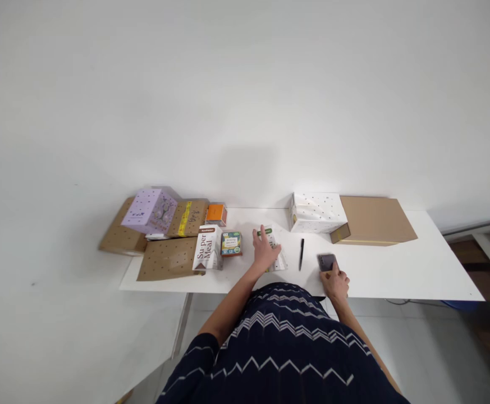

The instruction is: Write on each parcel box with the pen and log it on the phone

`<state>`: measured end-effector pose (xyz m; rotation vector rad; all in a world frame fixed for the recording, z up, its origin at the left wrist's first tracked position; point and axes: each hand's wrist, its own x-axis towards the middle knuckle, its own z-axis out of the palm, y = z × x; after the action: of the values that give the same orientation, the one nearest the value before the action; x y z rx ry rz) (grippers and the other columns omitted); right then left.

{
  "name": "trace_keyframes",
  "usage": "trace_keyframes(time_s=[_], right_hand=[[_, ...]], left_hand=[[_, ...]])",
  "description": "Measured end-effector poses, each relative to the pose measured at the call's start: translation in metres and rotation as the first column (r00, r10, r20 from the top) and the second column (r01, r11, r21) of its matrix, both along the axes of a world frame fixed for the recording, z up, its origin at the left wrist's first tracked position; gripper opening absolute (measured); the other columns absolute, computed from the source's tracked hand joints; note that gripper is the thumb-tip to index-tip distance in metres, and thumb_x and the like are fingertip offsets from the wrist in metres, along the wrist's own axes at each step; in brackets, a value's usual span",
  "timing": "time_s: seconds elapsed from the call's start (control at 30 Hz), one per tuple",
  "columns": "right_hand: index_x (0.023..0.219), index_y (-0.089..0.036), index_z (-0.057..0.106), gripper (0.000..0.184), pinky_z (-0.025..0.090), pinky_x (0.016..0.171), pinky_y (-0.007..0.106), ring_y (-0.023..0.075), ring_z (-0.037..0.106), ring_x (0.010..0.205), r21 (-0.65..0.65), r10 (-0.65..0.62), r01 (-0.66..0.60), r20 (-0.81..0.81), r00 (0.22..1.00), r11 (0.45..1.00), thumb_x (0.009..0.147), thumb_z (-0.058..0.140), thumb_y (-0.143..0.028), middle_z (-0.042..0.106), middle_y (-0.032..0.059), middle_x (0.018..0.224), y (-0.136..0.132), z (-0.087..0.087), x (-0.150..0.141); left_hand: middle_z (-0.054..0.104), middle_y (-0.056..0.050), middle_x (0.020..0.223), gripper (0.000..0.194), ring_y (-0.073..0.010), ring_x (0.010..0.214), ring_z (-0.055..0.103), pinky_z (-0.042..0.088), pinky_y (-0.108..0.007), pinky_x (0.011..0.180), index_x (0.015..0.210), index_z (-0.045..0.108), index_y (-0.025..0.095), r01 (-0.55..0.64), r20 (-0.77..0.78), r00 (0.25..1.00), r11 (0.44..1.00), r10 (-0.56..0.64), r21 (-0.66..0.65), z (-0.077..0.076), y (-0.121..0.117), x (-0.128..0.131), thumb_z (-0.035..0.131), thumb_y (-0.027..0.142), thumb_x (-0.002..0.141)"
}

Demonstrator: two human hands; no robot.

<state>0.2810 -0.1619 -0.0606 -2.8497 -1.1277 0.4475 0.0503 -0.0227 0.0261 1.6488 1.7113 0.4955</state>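
My left hand (265, 252) is over a white and green packet (279, 259), its fingers spread across the upper part. The hand covers much of the packet, and I cannot tell whether it presses on it. My right hand (337, 281) grips the lower end of a dark smartphone (326, 261), which lies camera side up near the table's front edge. Something brownish shows at the fingertips, too small to make out. Between the two hands a black pen (301, 254) lies lengthwise, touched by neither.
Left on the white table (434, 269) stand a Su-per Meal carton (206, 249), a small teal-and-yellow box (231, 244), an orange box (216, 214), a lilac box (150, 210) and several brown cartons (166, 259). Back right are a white patterned box (318, 212) and a large cardboard box (375, 219).
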Motion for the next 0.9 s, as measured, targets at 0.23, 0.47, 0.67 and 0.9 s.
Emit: trace_keyframes(time_s=[0.23,0.47,0.67,0.9], right_hand=[[0.140,-0.022,0.037,0.065,0.035,0.093,0.049,0.0381,0.040,0.120,-0.028,-0.001,0.000,-0.038,0.999,1.000,0.084,0.043,-0.055,0.042,0.0178,0.132,0.005,0.001,0.008],[0.140,-0.020,0.038,0.061,0.038,0.092,0.043,0.0346,0.046,0.115,0.082,-0.038,0.046,-0.096,0.995,0.996,0.086,0.042,-0.048,0.044,0.0175,0.131,0.014,0.000,0.013],[0.140,-0.021,0.037,0.060,0.040,0.091,0.042,0.0314,0.050,0.110,0.139,-0.016,0.034,-0.126,0.992,0.990,0.086,0.042,-0.046,0.046,0.0168,0.127,0.006,-0.007,0.012],[0.139,-0.019,0.039,0.060,0.039,0.093,0.041,0.0296,0.052,0.108,0.203,0.009,0.026,-0.169,0.986,0.979,0.085,0.043,-0.044,0.049,0.0163,0.123,0.002,-0.002,0.010]], left_hand=[[0.051,-0.017,0.121,0.088,-0.0336,0.106,0.056,0.042,-0.042,0.087,0.139,0.027,0.021,0.042,0.064,0.998,0.971,-0.028,-0.234,0.010,0.033,-0.038,0.069,0.039,0.063],[0.042,-0.014,0.122,0.076,-0.0279,0.117,0.046,0.041,-0.040,0.096,0.130,0.033,0.021,-0.150,0.279,0.960,0.908,0.038,0.392,-0.010,0.062,0.006,0.070,0.028,0.065],[0.034,-0.014,0.129,0.061,-0.0284,0.129,0.035,0.035,-0.047,0.105,0.122,0.037,0.022,-0.017,0.307,0.934,0.835,-0.184,0.550,-0.047,0.063,0.045,0.068,0.021,0.070],[0.030,-0.015,0.133,0.051,-0.0251,0.127,0.039,0.040,-0.043,0.102,0.125,0.036,0.020,0.123,0.306,0.902,0.860,-0.305,0.496,-0.062,0.071,0.061,0.057,0.018,0.078]])
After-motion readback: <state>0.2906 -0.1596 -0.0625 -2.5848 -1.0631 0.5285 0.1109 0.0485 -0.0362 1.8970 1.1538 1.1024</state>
